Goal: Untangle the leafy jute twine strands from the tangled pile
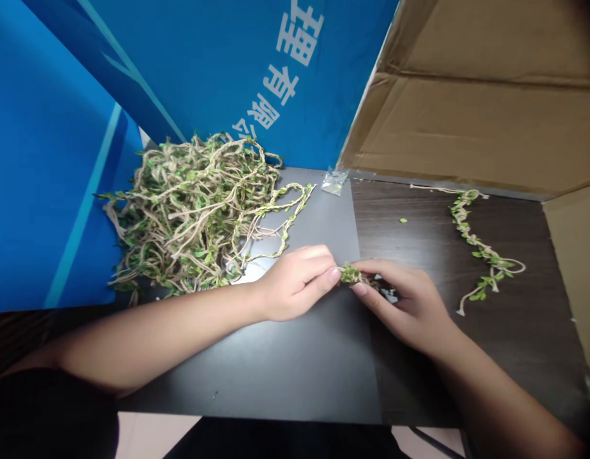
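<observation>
Between my two hands is a short stretch of braided cord with green leaves (351,274), held over the table. My left hand (302,280) pinches its left end between thumb and forefinger. The thumb and fingers of my right hand (404,299) close on its right side, where part of the cord is hidden. A big tangled pile of leafy twine garlands (194,217) lies beyond my left forearm, with one loop trailing toward my left hand. To the right of my right hand, a single leafy garland (483,252) lies loosely curved on the dark wood surface.
Blue panels with white lettering (285,83) stand behind and left of the pile. A cardboard wall (486,95) closes off the back right. A small clear plastic bag (334,182) and a loose leaf (403,220) lie on the table (275,376).
</observation>
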`<state>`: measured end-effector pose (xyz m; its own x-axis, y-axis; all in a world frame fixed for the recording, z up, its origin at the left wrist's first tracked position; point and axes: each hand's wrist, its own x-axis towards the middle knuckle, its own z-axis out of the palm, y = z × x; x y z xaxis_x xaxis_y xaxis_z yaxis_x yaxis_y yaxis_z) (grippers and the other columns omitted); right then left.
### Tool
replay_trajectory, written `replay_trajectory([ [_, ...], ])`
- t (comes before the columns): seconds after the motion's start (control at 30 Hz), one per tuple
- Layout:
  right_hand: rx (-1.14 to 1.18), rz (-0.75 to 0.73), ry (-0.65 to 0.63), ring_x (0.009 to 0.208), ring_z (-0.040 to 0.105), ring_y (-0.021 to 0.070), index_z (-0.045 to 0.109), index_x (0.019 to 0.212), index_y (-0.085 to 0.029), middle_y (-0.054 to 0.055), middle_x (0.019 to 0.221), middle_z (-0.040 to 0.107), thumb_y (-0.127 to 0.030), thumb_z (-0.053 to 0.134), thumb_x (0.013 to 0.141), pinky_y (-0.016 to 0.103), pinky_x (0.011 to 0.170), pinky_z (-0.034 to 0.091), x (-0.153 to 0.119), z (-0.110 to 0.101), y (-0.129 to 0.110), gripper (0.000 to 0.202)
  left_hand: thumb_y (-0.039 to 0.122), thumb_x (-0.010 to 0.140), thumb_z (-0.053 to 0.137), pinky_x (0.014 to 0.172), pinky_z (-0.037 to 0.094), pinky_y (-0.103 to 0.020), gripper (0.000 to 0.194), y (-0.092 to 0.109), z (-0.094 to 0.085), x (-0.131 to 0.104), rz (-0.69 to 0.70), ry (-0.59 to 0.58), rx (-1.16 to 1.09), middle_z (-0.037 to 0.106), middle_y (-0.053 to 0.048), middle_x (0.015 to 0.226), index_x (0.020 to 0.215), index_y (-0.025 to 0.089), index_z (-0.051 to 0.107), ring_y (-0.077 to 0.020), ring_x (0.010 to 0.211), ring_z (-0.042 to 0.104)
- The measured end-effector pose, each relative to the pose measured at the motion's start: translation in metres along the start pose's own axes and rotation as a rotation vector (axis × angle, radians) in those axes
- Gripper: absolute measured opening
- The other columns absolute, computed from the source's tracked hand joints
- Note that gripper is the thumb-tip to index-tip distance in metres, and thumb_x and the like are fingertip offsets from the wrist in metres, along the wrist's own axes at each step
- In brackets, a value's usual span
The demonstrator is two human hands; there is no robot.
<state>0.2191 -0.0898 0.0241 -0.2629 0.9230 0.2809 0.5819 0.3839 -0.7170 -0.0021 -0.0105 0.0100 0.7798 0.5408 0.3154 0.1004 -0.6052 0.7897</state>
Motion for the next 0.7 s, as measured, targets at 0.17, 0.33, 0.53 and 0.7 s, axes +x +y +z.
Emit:
replay_trajectory([
  [0.17, 0.023, -0.001, -0.030, 0.070, 0.067, 0.0126, 0.067, 0.097, -0.024, 0.000, 0.082, 0.072, -0.022, 0.063, 0.096, 0.024, 0.063, 0.050, -0.0026, 0.0023, -0.0034, 0.004, 0.029, 0.105, 0.041, 0.078, 0.048, -0.030, 0.029, 0.0019, 0.0012, 0.0000, 0.018, 0.069, 0.012, 0.060, -0.006, 0.086, 0.087, 0.017, 0.060, -0.0159, 0.082, 0.057],
  [0.33, -0.016, -0.052, -0.029, 0.072, 0.065, 0.0126, 0.065, 0.098, -0.023, 0.000, 0.082, 0.071, -0.018, 0.061, 0.096, 0.027, 0.067, 0.049, -0.0016, 0.0037, -0.0024, 0.007, 0.029, 0.091, 0.067, 0.082, 0.047, -0.033, 0.017, 0.0065, 0.0019, -0.0030, 0.029, 0.343, 0.168, 0.057, -0.005, 0.093, 0.094, 0.018, 0.055, -0.0180, 0.091, 0.055],
  [0.53, -0.094, -0.143, 0.054, 0.074, 0.065, 0.0142, 0.064, 0.100, -0.022, 0.001, 0.085, 0.072, -0.012, 0.065, 0.091, 0.032, 0.072, 0.049, -0.0043, 0.0017, 0.0001, 0.014, 0.040, 0.088, 0.071, 0.078, 0.043, -0.036, 0.024, 0.0093, 0.0053, -0.0068, 0.106, 0.264, 0.296, 0.059, -0.003, 0.084, 0.087, 0.018, 0.061, -0.0177, 0.082, 0.053],
  [0.7, -0.094, -0.154, 0.043, 0.075, 0.063, 0.0142, 0.064, 0.102, -0.021, 0.001, 0.087, 0.072, -0.009, 0.066, 0.089, 0.033, 0.074, 0.048, -0.0068, 0.0023, 0.0017, 0.018, 0.038, 0.092, 0.067, 0.081, 0.043, -0.036, 0.021, 0.0074, 0.0089, -0.0050, 0.048, 0.209, 0.274, 0.065, -0.005, 0.089, 0.093, 0.018, 0.065, -0.0177, 0.085, 0.057],
])
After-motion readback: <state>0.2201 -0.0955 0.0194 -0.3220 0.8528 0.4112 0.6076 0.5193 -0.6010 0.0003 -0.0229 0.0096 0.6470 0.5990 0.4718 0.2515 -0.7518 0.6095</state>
